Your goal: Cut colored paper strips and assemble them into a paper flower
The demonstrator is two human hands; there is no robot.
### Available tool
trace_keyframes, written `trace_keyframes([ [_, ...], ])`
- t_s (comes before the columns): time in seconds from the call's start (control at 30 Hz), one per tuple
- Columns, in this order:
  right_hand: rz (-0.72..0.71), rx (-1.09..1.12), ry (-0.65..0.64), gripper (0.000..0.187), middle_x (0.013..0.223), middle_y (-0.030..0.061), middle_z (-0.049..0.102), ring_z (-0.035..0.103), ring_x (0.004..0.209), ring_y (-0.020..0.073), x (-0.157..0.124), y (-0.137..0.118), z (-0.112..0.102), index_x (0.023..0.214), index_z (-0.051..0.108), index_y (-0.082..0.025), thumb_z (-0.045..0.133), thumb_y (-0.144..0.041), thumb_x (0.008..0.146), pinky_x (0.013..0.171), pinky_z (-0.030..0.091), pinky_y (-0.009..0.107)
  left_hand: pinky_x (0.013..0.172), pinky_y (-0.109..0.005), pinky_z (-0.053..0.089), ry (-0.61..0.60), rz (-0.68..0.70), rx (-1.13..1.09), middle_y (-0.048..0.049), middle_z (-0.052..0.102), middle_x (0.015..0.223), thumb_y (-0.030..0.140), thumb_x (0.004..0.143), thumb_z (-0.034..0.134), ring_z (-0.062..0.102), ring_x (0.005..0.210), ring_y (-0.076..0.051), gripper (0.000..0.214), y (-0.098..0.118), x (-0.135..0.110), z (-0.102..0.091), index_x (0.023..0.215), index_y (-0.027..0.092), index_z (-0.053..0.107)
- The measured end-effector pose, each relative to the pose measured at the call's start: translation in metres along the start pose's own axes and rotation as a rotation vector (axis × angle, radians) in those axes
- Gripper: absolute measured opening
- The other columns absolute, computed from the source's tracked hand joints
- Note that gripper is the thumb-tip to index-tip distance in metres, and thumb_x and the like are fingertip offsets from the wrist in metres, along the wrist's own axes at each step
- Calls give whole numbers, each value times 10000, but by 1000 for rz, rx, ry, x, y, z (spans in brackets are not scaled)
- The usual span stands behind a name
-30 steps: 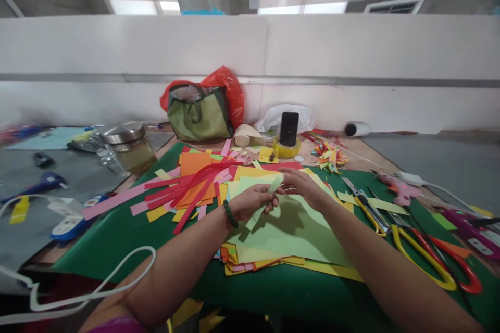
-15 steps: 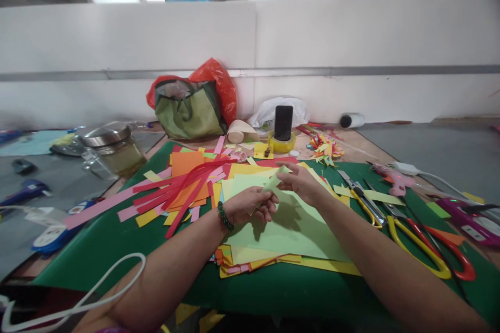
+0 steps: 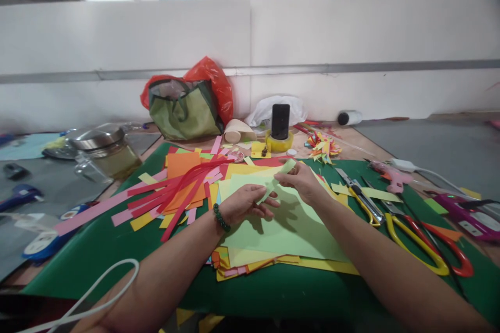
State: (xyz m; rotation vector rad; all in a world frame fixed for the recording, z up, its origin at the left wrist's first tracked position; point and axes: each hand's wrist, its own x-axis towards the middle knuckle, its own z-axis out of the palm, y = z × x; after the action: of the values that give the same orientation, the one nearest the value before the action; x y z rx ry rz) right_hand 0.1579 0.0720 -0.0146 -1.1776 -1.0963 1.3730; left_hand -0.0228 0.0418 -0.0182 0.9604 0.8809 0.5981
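A narrow light green paper strip slants between my two hands, above a stack of paper sheets whose top sheet is pale green. Its lower end is pinched by my left hand, which wears a dark green bead bracelet on the wrist. My right hand grips the strip's upper end between thumb and fingers. Left of the stack lie red paper strips, with pink, orange and yellow pieces among them.
To the right are a utility knife, yellow-handled scissors, red-handled scissors and a pink glue gun. A phone stands in a yellow tape roll. A glass jar and a green bag sit at back left.
The strip, curled between my hands before, now stretches flatter and longer between them. My right hand's fingers have shifted along it. The whole view has moved slightly.
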Motion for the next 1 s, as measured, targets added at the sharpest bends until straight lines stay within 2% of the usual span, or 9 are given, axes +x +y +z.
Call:
trace_keyframes([
  [0.17, 80, -40, -119, 605, 573, -46, 630, 618, 536, 143, -6, 2, 6, 937, 578, -178, 871, -321, 427, 569, 469, 267, 539, -198, 513, -17, 64, -37, -121, 728, 824, 341, 844, 651, 641, 522, -98, 263, -2, 1, 0, 892, 83, 646],
  [0.37, -78, -85, -66, 515, 547, -34, 603, 567, 518, 136, -1, 8, 3, 850, 602, -161, 856, -346, 443, 509, 454, 265, 467, -161, 474, 81, -10, -33, -113, 730, 781, 301, 902, 565, 682, 549, -125, 226, -2, 1, 4, 831, 97, 633],
  [0.5, -145, -110, -11, 565, 572, -37, 602, 556, 526, 135, -1, 9, 2, 938, 599, -158, 845, -343, 464, 495, 455, 264, 441, -152, 469, 121, -52, -20, -116, 727, 744, 214, 938, 479, 677, 514, -122, 245, 1, 1, 7, 799, 81, 631],
  [0.7, -143, -154, -54, 545, 585, -29, 610, 563, 539, 145, -6, 8, 5, 976, 595, -146, 820, -312, 508, 511, 461, 275, 531, -200, 545, 108, -62, -118, -119, 727, 736, 141, 932, 424, 697, 559, -149, 226, 5, -1, 7, 852, 79, 626],
  [0.87, -137, -187, -5, 715, 649, -25, 650, 606, 608, 171, -6, 11, 5, 1173, 532, -142, 801, -282, 526, 570, 477, 289, 537, -205, 550, 115, -77, -117, -137, 735, 773, 136, 913, 455, 714, 609, -170, 217, 6, -1, 9, 849, 66, 649],
  [1.0, -145, -190, -1, 807, 687, -16, 665, 629, 645, 190, -5, 16, 6, 1254, 483, -148, 807, -285, 528, 600, 496, 308, 546, -193, 544, 109, -62, -121, -138, 740, 806, 149, 910, 500, 718, 640, -162, 202, 6, -2, 11, 825, 71, 666],
])
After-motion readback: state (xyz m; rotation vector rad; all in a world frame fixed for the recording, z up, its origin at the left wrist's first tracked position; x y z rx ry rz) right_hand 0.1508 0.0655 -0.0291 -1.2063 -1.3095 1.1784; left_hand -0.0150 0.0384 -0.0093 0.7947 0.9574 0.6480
